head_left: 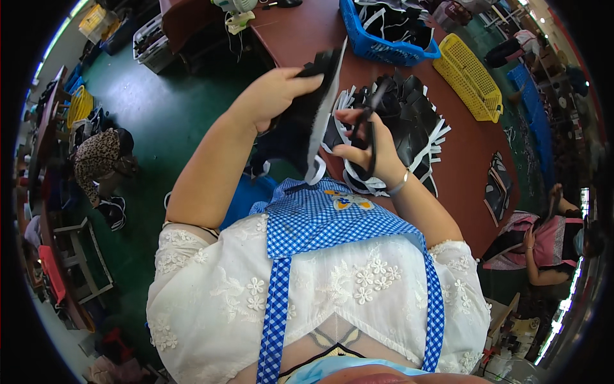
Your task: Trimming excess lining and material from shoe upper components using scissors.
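Observation:
My left hand (272,96) is closed on the top of a black shoe upper (300,118) and holds it up over the near edge of the table. A pale grey-white edge runs down the upper's right side, and a white loop shows at its lower end. Black-handled scissors (369,144) are in my right hand (384,150), with my fingers around the handles. Their blades point up and away, blurred, just right of the upper. Behind my right hand lies a pile of black shoe uppers (409,118) with white edging.
The reddish-brown table (470,153) carries a blue basket (390,48) of black pieces and a yellow basket (470,77). Flat dark pieces (497,185) lie near its right edge. One person (105,157) bends at left; another in a pink apron (540,240) works at right.

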Demonstrator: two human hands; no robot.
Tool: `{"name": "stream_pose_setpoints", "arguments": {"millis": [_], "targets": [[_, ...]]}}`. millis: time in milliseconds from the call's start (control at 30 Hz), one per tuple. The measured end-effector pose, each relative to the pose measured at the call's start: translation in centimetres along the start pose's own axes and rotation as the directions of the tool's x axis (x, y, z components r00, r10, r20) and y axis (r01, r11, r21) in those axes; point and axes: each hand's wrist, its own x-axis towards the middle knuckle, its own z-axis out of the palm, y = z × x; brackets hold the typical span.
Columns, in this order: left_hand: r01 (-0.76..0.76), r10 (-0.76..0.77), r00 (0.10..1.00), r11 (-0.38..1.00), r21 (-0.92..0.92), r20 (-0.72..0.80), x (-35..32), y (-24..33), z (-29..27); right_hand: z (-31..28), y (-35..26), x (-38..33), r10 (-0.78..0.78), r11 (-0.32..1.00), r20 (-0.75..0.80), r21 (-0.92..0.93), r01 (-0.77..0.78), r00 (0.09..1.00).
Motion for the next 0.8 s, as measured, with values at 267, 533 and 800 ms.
{"name": "stream_pose_setpoints", "arguments": {"millis": [267,533,800], "targets": [[-0.325,0.605,0.668,0.761,-0.561,0.433,0.2,3.8,-4.6,-3.5,-11.2,2.1,-0.679,0.336,0.188,-0.780,0.529,0.709],[0.104,-0.313,0.708,0.933,0.344,0.633,-2.4,-9.6,-1.2,-21.1,-10.4,1.5,-0.231,0.972,-0.506,-0.080,0.222,0.831],[0.278,-0.331,0.924,0.925,0.258,0.189,1.9,-10.5,1.9,-18.4,0.4,-3.3,0.412,0.911,-0.458,0.217,-0.350,0.788]]}}
